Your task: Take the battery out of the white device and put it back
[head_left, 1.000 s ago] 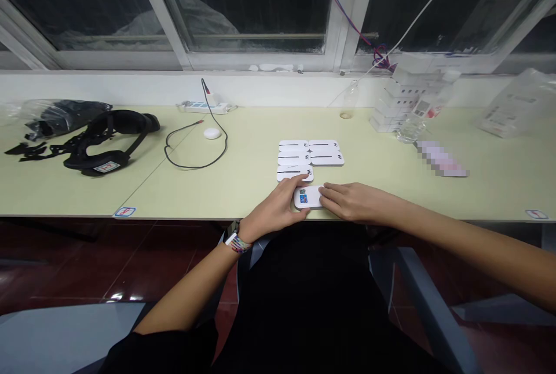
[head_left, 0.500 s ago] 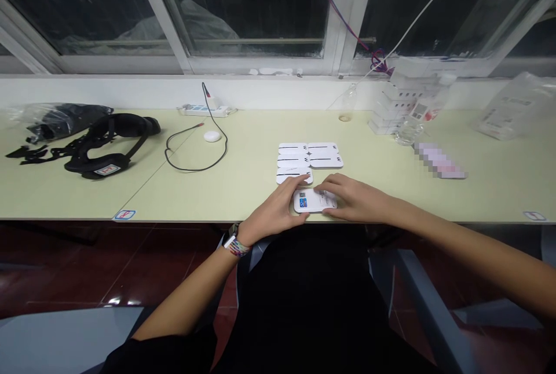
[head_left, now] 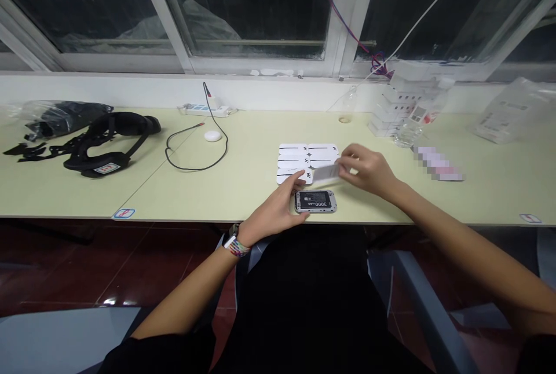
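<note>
My left hand [head_left: 280, 203] grips the left end of a small rounded white device [head_left: 334, 207], thumb at its near edge and fingers at the far side. The device lies flat near the table's front edge, its back off, with a black battery [head_left: 316, 199] marked 3000mAh showing inside. Pinched in my right hand [head_left: 364, 168] is its white back cover [head_left: 325, 174], raised and tilted above the far side of the device, slightly blurred. Just beyond lie several white rounded pieces [head_left: 293, 161] in two columns, each with a black line; one is partly hidden by the cover.
A black headset [head_left: 102, 160] and a looped black cable [head_left: 195, 169] lie at left, beside a round white object [head_left: 212, 136] and a power strip [head_left: 204, 110]. White boxes [head_left: 386, 110], a clear bottle [head_left: 406, 134], a pixelated flat item [head_left: 438, 164] and a plastic bag [head_left: 506, 113] are at right.
My right hand has lifted the back cover off the device and moved it up and away from me, exposing the battery. My left hand has stayed on the device.
</note>
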The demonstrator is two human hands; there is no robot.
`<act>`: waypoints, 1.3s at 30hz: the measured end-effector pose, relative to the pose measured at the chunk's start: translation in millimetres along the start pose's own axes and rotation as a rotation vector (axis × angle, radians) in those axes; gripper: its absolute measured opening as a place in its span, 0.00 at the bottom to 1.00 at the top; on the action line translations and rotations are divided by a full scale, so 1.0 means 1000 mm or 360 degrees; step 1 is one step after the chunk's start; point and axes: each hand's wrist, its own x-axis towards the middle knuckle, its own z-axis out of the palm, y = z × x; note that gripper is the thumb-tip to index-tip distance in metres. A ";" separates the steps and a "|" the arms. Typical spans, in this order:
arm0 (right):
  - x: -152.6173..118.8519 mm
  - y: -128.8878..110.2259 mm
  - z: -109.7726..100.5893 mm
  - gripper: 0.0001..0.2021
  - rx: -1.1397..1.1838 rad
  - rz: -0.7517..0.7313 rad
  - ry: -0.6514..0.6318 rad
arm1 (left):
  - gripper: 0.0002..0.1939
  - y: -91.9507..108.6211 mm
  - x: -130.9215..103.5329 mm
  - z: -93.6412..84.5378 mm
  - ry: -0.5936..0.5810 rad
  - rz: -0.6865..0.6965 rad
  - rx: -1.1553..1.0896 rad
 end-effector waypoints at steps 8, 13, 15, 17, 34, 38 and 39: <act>0.058 -0.005 0.044 0.25 0.0684 0.0876 -0.0079 | 0.49 0.001 -0.002 -0.001 0.0002 -0.0025 0.0008; 0.080 -0.026 0.071 0.24 0.0617 0.0797 -0.0414 | 0.45 0.003 -0.002 -0.002 -0.0022 -0.0018 0.0062; 0.084 -0.030 0.076 0.20 0.0558 0.0817 -0.0458 | 0.44 0.003 -0.002 -0.002 -0.0025 -0.0017 0.0078; 0.087 -0.031 0.078 0.17 0.0527 0.0828 -0.0465 | 0.44 0.004 -0.002 -0.002 -0.0024 -0.0023 0.0096; 0.030 -0.060 0.024 0.07 0.0809 -0.0375 -0.0765 | 0.47 0.008 -0.006 -0.006 0.0055 -0.0223 0.0047; 0.040 -0.065 0.033 0.07 0.0682 -0.0423 -0.0856 | 0.48 0.008 -0.006 -0.007 0.0058 -0.0250 0.0001; 0.044 -0.065 0.034 0.06 0.0661 -0.0431 -0.0887 | 0.48 0.007 -0.006 -0.008 0.0066 -0.0246 -0.0004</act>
